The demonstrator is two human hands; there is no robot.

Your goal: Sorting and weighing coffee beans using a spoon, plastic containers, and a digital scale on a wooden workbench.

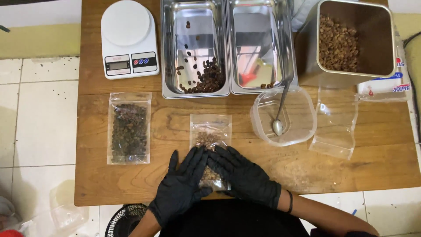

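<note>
A small clear zip bag of light brown coffee beans [210,145] lies flat on the wooden table [377,162], near the table's front edge and roughly at its middle. Both hands wear black gloves. The left hand [182,186] rests palm down on the lower left part of this bag, fingers extended and close together, pressing it flat. The right hand [245,177] rests palm down on the lower right part, fingers likewise extended. The fingertips of both hands meet over the bag's middle. Neither hand is closed around the bag. The upper part of the bag remains uncovered.

Positions relative to this bag:
- Left of it: a larger clear zip bag filled with dark beans [129,128], lying flat.
- Beyond it, at the far side: a steel tray holding dark roasted beans [195,48].
- Beside that tray, to the right: a second steel tray [259,44], with a few beans at its near end.
- Far left: a white digital kitchen scale [128,38].
- Right of it: a clear plastic tub [302,118] with a metal spoon [279,118] in it.
- Further right: an empty clear zip bag [335,127].
- Far right: a square metal tin holding light beans [353,39].
</note>
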